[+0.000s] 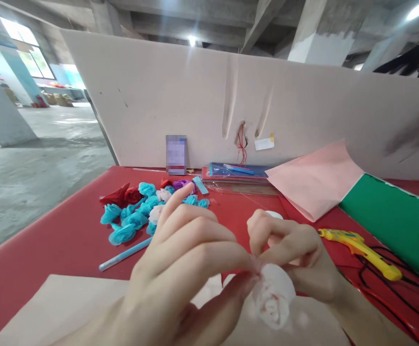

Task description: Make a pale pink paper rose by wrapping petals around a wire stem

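A small rolled white paper flower (274, 295) is held low in the middle of the view, above a pale sheet (68, 307) on the red table (50, 240). My left hand (184, 259) pinches the flower's upper edge with thumb and fingers, the forefinger raised. From the right, my right hand (292, 254) curls its fingers round the flower's top. Both hands are closed on it.
A heap of blue, red, white and purple paper flowers (140, 209) lies at the back left, a blue pen (124, 254) in front of it. A yellow glue gun (361, 247) with black cord lies right. Pink paper (313, 180), green paper (397, 221) and a white partition (195, 96) stand behind.
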`<state>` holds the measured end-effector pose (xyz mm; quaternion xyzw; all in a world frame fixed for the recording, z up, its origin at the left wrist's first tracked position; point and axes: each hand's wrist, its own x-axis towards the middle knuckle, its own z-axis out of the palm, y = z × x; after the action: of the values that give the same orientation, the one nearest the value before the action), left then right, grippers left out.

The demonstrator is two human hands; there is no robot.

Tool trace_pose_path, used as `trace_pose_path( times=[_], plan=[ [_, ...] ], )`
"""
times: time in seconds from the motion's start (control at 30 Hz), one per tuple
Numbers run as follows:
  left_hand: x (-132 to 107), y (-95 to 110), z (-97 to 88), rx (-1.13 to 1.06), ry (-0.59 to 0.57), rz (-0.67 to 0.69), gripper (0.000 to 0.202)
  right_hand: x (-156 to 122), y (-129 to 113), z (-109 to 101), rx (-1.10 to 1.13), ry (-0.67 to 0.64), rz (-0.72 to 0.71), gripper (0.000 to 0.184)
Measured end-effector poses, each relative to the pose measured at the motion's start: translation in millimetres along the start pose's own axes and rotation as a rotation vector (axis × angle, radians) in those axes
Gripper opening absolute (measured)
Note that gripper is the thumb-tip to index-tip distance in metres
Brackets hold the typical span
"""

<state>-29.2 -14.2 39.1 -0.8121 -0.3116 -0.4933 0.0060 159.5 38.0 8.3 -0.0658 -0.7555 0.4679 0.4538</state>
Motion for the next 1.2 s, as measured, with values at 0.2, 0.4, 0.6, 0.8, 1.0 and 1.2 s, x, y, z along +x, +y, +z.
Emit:
trace_pose_path(
  times=[0.2,0.4,0.6,0.8,1.0,1.2],
  plan=[
    [0.4,8.2,-1.0,-0.192,-0.033,-0.122,0.016,1.0,-16.6,-9.7,-0.352,-0.017,-0.145,0.017],
    [3.2,7.6,-1.6,0.001,0.004,-0.063,0.02,-0.7,-29.9,-12.3,-0.737,-0.012,-0.308,0.026],
    [-0.4,-1.0,-5.0,0.062,-0.03,0.019,0.017,0.7,-44.0,-9.3,-1.05,-0.021,-0.377,0.026],
    [1.2,-2.0,-4.5,0.06,-0.039,0.018,0.015,1.6,-44.1,-8.7,-1.084,-0.007,-0.371,0.026],
    [0.0,-2.8,-1.7,0.046,-0.047,0.037,0.021,1.5,-41.5,-9.4,-1.078,-0.018,-0.382,0.026],
    [1.4,-2.4,-1.0,0.036,-0.094,-0.004,0.019,2.4,-42.8,-11.0,-1.09,-0.038,-0.395,0.029]
  ],
)
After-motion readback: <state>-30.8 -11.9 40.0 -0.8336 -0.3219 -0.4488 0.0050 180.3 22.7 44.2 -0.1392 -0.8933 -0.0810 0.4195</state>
